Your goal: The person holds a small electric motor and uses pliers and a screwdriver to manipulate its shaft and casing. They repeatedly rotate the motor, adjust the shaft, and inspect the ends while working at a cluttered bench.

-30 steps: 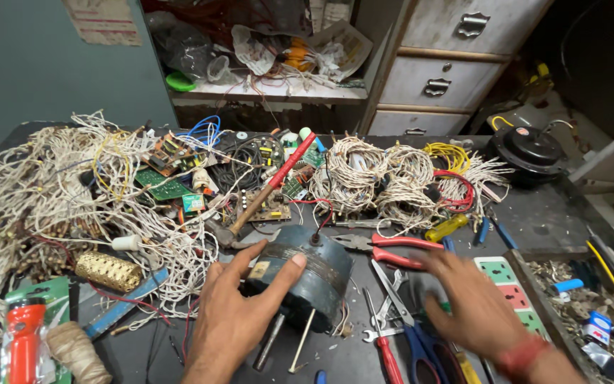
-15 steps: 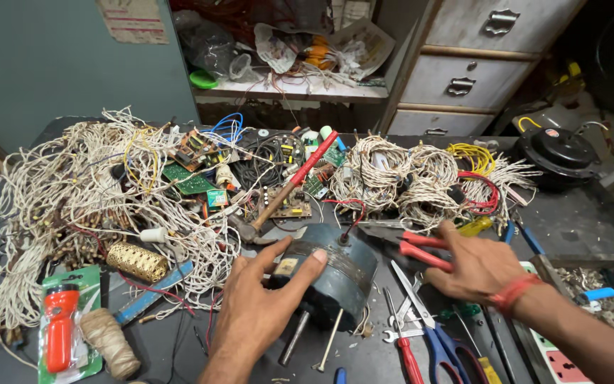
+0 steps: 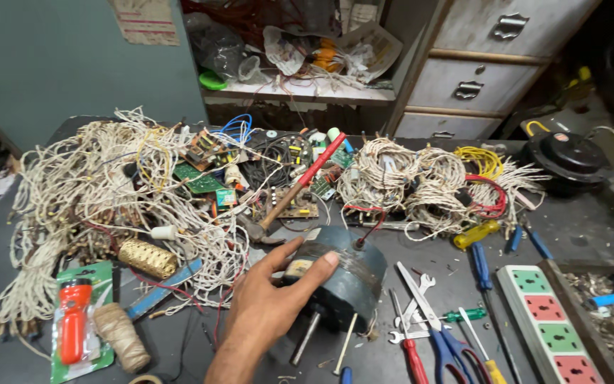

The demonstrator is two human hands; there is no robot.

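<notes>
My left hand (image 3: 261,306) lies on the near-left side of a round dark blue-grey motor (image 3: 353,281) and holds it, with the fingers spread over its casing and the thumb on top. The motor lies on the dark bench with its shaft (image 3: 305,338) pointing towards me. A thin red lead runs from its top to the wire bundles behind. A hammer with a red handle (image 3: 300,181) lies just beyond the hand. My right hand is out of view.
Tangled whitish wire (image 3: 79,192) covers the left. Coiled windings (image 3: 421,181) and circuit boards (image 3: 197,178) sit behind. Spanners, pliers (image 3: 412,352), blue scissors (image 3: 449,348) and screwdrivers (image 3: 481,267) lie right of the motor, by a power strip (image 3: 548,320). An orange torch pack (image 3: 74,323), twine (image 3: 119,334) and drawers (image 3: 477,67) are also here.
My right hand, which reached among the tools right of the motor, has drawn back out of view. My left hand has stayed on the motor.
</notes>
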